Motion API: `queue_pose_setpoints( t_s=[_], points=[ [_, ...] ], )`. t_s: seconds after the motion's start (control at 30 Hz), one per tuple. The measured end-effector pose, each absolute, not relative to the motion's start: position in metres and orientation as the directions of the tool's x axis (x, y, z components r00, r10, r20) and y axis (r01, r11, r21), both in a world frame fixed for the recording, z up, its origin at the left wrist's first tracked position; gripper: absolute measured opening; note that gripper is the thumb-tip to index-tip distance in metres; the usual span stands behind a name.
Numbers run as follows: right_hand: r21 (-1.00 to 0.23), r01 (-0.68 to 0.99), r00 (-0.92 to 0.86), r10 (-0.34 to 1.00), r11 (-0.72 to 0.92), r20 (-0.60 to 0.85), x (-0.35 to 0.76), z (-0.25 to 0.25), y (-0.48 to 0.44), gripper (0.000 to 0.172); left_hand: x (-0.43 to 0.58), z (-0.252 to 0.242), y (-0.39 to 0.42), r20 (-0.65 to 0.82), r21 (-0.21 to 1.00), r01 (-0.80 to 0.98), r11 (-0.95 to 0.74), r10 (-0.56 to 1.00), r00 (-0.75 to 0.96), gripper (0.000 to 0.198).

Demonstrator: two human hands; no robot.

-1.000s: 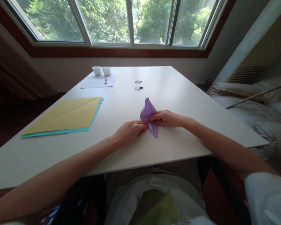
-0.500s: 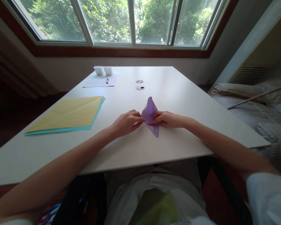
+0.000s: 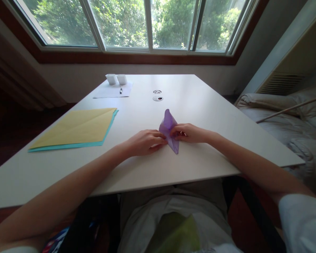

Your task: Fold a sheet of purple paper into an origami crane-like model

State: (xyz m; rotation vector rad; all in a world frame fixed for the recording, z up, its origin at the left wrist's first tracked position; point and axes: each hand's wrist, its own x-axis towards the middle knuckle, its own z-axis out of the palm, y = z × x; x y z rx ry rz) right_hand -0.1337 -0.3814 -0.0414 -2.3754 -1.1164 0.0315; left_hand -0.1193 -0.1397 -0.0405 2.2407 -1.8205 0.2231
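A sheet of purple origami paper (image 3: 168,121), folded into a narrow pointed shape, lies on the white table in front of me. Its upper part stands partly opened, and its lower tip points toward me. From the left, my left hand (image 3: 149,141) holds the paper's left edge with its fingertips. My right hand (image 3: 188,133) is on the other side, with thumb and forefinger closed on a flap near the middle. The fingers cover part of the folds there.
Yellow paper (image 3: 79,126) lies over turquoise paper (image 3: 89,144) on the table's left. Farther back, a white sheet (image 3: 105,92) bears a pen (image 3: 120,90) and two white containers (image 3: 116,79). Round inserts (image 3: 158,98) sit in the tabletop (image 3: 208,105). A padded seat (image 3: 268,105) stands right.
My left hand has shifted slightly right and toward me, its fingers now lower along the paper's edge. My right fingers have drawn up a little and curl more. The paper has barely moved.
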Motion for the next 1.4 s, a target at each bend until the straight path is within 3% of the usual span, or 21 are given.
queue_pose_setpoints(
  t_s=[0.13,0.23,0.33,0.43,0.57,0.8,0.9,1.13,1.3,1.4],
  points=[
    [-0.476,0.692,0.677,0.716,-0.542,0.170,-0.134,-0.038,-0.381,0.015,-0.119,-0.039,-0.138,0.285,0.058,-0.967,-0.247,-0.924,0.254,0.021],
    [-0.464,0.696,0.677,0.716,-0.548,0.169,-0.134,-0.036,-0.381,0.017,-0.116,-0.037,-0.136,0.400,0.077,-0.886,-0.458,-0.800,0.448,0.016],
    [-0.448,0.682,0.705,0.683,-0.578,0.191,-0.133,-0.037,-0.382,0.020,-0.110,-0.036,-0.135,0.461,0.246,-0.732,-0.636,-0.587,0.665,0.021],
    [-0.462,0.661,0.730,0.650,-0.591,0.212,-0.133,-0.038,-0.380,0.022,-0.105,-0.037,-0.136,0.365,0.387,-0.649,-0.655,-0.537,0.760,0.032],
    [-0.446,0.636,0.757,0.623,-0.630,0.199,-0.133,-0.037,-0.374,0.022,-0.103,-0.043,-0.142,0.283,0.414,-0.617,-0.669,-0.550,0.786,0.029],
    [-0.469,0.434,0.887,0.457,-0.769,0.070,-0.136,-0.033,-0.365,0.030,-0.103,-0.049,-0.149,0.261,0.403,-0.620,-0.673,-0.565,0.783,0.024],
    [-0.456,0.429,0.881,0.474,-0.780,0.019,-0.136,-0.031,-0.365,0.035,-0.103,-0.050,-0.149,0.260,0.402,-0.622,-0.672,-0.567,0.782,0.025],
    [-0.527,0.415,0.858,0.512,-0.741,-0.045,-0.134,-0.032,-0.364,0.028,-0.103,-0.050,-0.147,0.254,0.399,-0.622,-0.673,-0.571,0.781,0.022],
    [-0.484,0.409,0.871,0.489,-0.774,-0.047,-0.136,-0.030,-0.363,0.039,-0.102,-0.051,-0.147,0.263,0.401,-0.620,-0.675,-0.563,0.783,0.023],
    [-0.457,0.451,0.861,0.508,-0.767,-0.002,-0.138,-0.028,-0.362,0.036,-0.102,-0.051,-0.148,0.264,0.402,-0.620,-0.674,-0.562,0.784,0.022]
  ],
)
